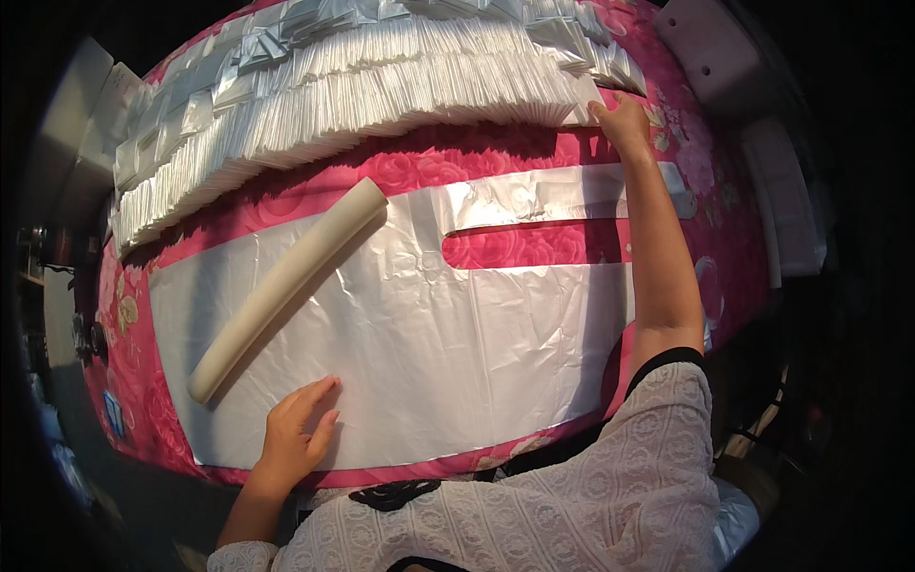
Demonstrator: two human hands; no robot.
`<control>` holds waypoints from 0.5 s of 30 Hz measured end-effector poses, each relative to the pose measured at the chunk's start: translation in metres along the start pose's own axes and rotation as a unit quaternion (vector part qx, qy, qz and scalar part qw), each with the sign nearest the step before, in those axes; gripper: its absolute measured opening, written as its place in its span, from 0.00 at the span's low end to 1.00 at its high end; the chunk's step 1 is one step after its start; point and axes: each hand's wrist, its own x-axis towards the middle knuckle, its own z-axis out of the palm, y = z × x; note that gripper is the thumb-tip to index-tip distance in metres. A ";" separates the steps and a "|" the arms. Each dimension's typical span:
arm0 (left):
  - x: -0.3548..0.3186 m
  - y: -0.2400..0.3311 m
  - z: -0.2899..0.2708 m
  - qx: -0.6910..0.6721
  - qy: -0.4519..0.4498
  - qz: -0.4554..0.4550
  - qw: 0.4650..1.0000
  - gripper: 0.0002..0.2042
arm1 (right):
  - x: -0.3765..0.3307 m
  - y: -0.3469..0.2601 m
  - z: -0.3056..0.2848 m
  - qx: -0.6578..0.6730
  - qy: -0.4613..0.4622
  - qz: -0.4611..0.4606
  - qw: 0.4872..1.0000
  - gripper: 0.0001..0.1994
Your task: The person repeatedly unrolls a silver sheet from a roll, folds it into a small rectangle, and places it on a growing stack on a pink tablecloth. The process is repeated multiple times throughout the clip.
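A large flat sheet of thin white plastic point(448, 334), shaped like a big bag with two handle strips, lies spread on a pink flowered table cover point(534, 248). My left hand point(297, 429) rests flat and open on the sheet's near edge. A cream-coloured tube point(286, 286) lies slantwise across the sheet's left half, just beyond that hand. My right hand point(621, 119) reaches far across to the right end of a long row of folded white plastic packs point(362, 86) and touches the last pack there; whether it grips it I cannot tell.
The row of folded packs runs along the whole far side of the table, overlapping like tiles. Pale boxes point(715, 57) stand past the table's right end. Dark surroundings lie left and right of the table.
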 end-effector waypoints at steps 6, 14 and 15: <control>0.002 -0.031 -0.011 0.178 0.021 0.107 0.978 0.28 | -0.165 -0.095 -0.028 0.174 0.017 -0.235 0.956 0.20; -0.006 -0.038 0.012 0.220 0.005 0.091 0.971 0.39 | -0.373 -0.123 -0.057 0.138 -0.340 -0.390 0.845 0.33; -0.007 -0.037 0.014 0.230 0.008 0.086 0.969 0.39 | -0.368 -0.116 -0.056 0.137 -0.329 -0.388 0.850 0.34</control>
